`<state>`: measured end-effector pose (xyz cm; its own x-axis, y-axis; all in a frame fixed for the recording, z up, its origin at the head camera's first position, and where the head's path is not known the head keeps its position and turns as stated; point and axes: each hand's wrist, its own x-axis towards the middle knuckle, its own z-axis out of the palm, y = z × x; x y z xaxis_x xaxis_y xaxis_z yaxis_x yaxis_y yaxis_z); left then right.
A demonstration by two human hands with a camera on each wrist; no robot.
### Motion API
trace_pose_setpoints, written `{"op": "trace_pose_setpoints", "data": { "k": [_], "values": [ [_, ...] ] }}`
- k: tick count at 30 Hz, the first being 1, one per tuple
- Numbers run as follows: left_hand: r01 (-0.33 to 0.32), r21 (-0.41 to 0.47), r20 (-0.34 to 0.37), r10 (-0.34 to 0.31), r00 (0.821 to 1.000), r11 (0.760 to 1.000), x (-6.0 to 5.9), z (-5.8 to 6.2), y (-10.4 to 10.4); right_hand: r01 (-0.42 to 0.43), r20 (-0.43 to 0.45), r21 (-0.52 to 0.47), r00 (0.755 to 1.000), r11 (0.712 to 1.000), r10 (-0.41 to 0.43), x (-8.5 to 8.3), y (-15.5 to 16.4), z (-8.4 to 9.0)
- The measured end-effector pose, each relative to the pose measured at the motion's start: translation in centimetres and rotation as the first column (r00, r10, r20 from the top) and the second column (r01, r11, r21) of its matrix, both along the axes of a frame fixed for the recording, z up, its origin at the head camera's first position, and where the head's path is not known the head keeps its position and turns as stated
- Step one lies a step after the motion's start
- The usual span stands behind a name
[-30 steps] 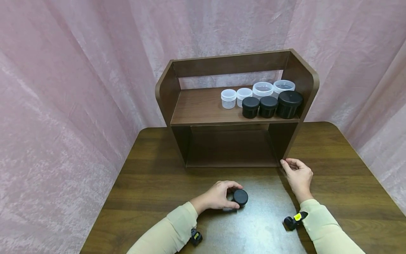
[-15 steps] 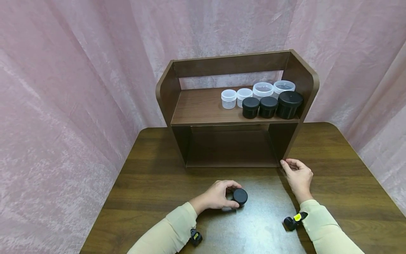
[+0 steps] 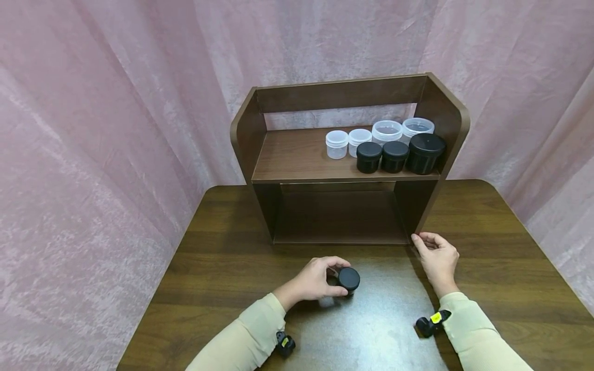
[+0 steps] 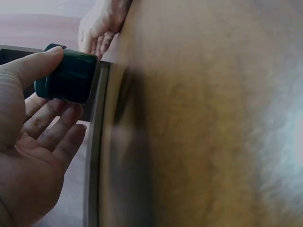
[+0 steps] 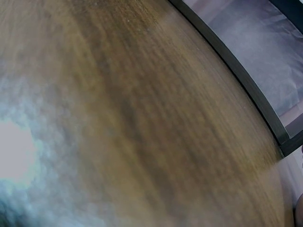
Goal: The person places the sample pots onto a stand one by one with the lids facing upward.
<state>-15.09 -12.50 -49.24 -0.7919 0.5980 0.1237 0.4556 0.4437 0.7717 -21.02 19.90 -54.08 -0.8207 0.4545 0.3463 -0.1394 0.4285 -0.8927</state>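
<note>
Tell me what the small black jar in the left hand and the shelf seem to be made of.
The black jar, held by the left hand, looks like opaque plastic with a matte, smooth finish and an even colour. The shelf looks like dark brown wood or wood-look board: faint grain lines and a soft sheen show, so veneer or laminate is possible.

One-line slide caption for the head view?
Left hand holds a black jar above the table; right hand rests by the shelf.

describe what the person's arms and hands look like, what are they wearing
Both arms wear long, pale cream sleeves reaching the wrists. The left hand and right hand are bare: no gloves or rings visible. A small black camera unit is strapped under each wrist, the left wrist camera and the right wrist camera, each with a yellow marking.
</note>
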Motion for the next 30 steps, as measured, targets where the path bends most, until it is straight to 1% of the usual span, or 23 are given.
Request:
{"op": "trace_pose_setpoints", "data": {
  "k": [4, 11, 16, 20, 23, 26, 30],
  "values": [
    [-0.024, 0.019, 0.011, 0.023, 1.000, 1.000, -0.1, 0.8, -0.4, 0.001, -0.003, -0.006, 1.000, 1.000, -0.001, 0.0, 0.0, 0.0],
    [-0.066, 0.067, -0.014, 0.067, 0.998, 0.996, -0.6, 2.5, -1.1, 0.000, -0.009, 0.000, 1.000, 1.000, 0.000, 0.0, 0.0, 0.1],
    [-0.066, 0.139, -0.055, 0.074, 0.996, 0.988, -1.1, 4.5, -1.6, -0.001, -0.003, 0.006, 1.000, 1.000, 0.001, 0.1, 0.0, 0.1],
    [-0.063, 0.199, -0.121, 0.088, 0.989, 0.978, -1.5, 6.3, -1.9, 0.001, 0.003, 0.008, 1.000, 1.000, -0.002, 0.0, 0.1, 0.0],
    [-0.073, 0.249, -0.145, 0.111, 0.983, 0.966, -1.7, 7.8, -1.9, 0.003, 0.006, 0.008, 1.000, 1.000, -0.003, 0.0, 0.1, 0.0],
    [-0.086, 0.305, -0.164, 0.141, 0.976, 0.949, -1.7, 9.7, -1.9, 0.000, 0.006, 0.003, 1.000, 1.000, 0.000, 0.0, 0.0, 0.1],
    [-0.076, 0.359, -0.230, 0.167, 0.959, 0.930, -1.0, 13.4, -1.6, -0.004, 0.004, -0.005, 1.000, 1.000, 0.004, 0.1, -0.1, 0.2]
  ]
}}
